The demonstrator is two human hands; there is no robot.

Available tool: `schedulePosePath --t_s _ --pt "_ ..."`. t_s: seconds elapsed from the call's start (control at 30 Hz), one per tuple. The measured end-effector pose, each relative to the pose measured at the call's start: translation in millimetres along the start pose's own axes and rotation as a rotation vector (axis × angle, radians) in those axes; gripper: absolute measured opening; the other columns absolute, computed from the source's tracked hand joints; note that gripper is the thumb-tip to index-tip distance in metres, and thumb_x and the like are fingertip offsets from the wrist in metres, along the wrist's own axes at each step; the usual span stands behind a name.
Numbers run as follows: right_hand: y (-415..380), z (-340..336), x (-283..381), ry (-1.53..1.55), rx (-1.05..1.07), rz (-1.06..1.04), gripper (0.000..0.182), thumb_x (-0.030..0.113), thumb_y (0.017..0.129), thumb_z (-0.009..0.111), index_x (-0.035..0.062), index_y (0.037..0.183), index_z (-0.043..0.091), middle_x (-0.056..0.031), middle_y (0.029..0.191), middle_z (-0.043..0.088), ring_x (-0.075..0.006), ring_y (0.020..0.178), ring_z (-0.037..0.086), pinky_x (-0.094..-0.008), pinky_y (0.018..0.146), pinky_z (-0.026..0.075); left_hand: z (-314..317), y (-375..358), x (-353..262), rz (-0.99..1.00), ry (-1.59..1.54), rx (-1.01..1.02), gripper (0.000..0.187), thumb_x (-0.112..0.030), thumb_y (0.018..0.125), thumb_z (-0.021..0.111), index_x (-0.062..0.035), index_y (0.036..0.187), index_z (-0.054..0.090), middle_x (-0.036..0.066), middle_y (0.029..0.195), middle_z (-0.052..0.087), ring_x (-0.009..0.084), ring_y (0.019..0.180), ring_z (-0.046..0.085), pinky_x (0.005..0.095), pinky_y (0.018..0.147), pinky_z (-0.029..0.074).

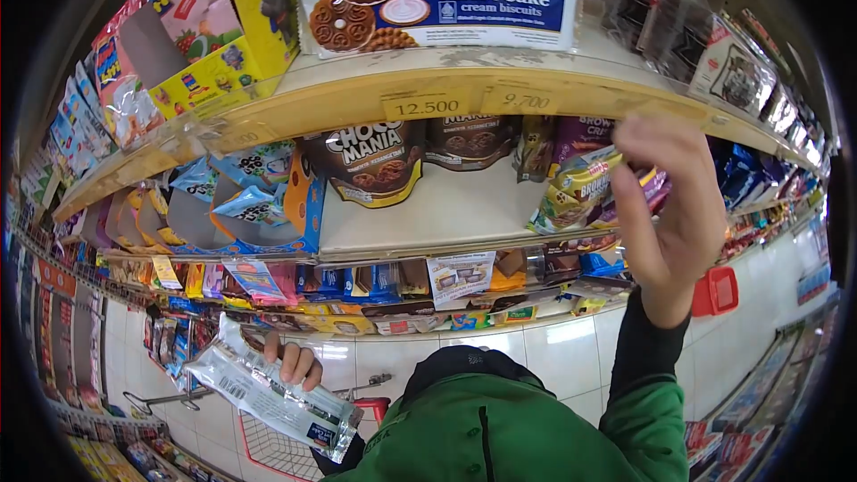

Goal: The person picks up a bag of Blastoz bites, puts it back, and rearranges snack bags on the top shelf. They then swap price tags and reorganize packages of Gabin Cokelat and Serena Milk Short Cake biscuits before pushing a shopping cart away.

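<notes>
In my left hand (293, 362), low on the left, is a silver biscuit pack (272, 393) with a barcode and a blue "Short Cake" label. My fingers wrap over its upper edge. My right hand (674, 214) is raised before the shelf on the right, slightly blurred, thumb and fingers apart around bare air. Behind it, a yellow-green brownie snack pack (571, 192) and a purple pack (585, 136) are partly hidden. A white and blue "Milk Short Cake" cream biscuit pack (500, 4) lies on the upper shelf (420, 62), above both hands.
Brown Choco Mania pouches (370, 165) stand on the middle shelf beside an orange and blue display box (303, 214). Price tags (427, 106) line the upper shelf edge. A shopping basket (268, 442) is by my left side; a red basket (716, 291) sits on the tiled floor.
</notes>
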State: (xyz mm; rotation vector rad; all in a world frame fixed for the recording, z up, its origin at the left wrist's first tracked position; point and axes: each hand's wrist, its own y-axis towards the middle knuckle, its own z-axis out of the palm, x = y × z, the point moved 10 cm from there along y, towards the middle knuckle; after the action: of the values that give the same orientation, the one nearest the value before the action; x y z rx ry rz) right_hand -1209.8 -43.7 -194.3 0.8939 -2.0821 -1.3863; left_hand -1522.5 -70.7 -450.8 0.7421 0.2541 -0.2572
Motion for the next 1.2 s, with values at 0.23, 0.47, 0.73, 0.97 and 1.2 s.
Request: schedulePosePath --t_s 0.23,0.47,0.73,0.97,1.2 --pt "15 29 -5 -0.227 -0.007 -0.104 0.026 -0.003 0.069 0.061 0.0026 0.094 0.06 -0.0105 0.092 0.057 -0.025 0.085 0.053 -0.0296 0.073 0.042 9 -15 -14 0.008 0.107 -0.034 0.021 -0.031 0.089 0.041 -0.0116 0.097 0.039 0.007 0.076 0.047 0.0181 0.072 0.044 0.0322 0.06 0.042" --pt "12 33 -3 -0.235 -0.075 -0.121 0.025 -0.001 0.063 0.062 0.0063 0.086 0.059 -0.0061 0.084 0.054 -0.0248 0.078 0.048 -0.0329 0.067 0.037 6 -26 -25 0.036 0.121 -0.105 0.02 -0.029 0.088 0.044 -0.0108 0.096 0.038 0.007 0.076 0.046 0.0172 0.072 0.044 0.032 0.06 0.042" --pt "16 38 -3 -0.308 -0.027 -0.071 0.019 0.003 0.064 0.062 0.0091 0.082 0.055 -0.0042 0.08 0.049 -0.0237 0.077 0.045 -0.0346 0.064 0.034 8 -23 -25 0.008 0.144 -0.093 0.021 -0.029 0.088 0.045 -0.0109 0.094 0.037 0.006 0.075 0.044 0.0167 0.071 0.043 0.031 0.059 0.041" --pt "18 44 -6 -0.365 0.046 -0.032 0.018 0.007 0.066 0.062 0.0116 0.081 0.054 -0.0034 0.081 0.047 -0.0238 0.079 0.045 -0.0355 0.065 0.033 11 -26 -23 -0.036 0.156 -0.094 0.02 -0.028 0.088 0.045 -0.0108 0.094 0.036 0.006 0.075 0.044 0.0167 0.07 0.042 0.0319 0.06 0.041" --pt "18 46 -1 -0.374 0.085 -0.029 0.019 0.006 0.066 0.061 0.0122 0.084 0.055 -0.0031 0.082 0.048 -0.0237 0.08 0.045 -0.0361 0.066 0.033 13 -31 -23 0.002 0.144 -0.12 0.021 -0.028 0.087 0.046 -0.0105 0.095 0.037 0.006 0.076 0.044 0.0172 0.072 0.043 0.0328 0.062 0.04"
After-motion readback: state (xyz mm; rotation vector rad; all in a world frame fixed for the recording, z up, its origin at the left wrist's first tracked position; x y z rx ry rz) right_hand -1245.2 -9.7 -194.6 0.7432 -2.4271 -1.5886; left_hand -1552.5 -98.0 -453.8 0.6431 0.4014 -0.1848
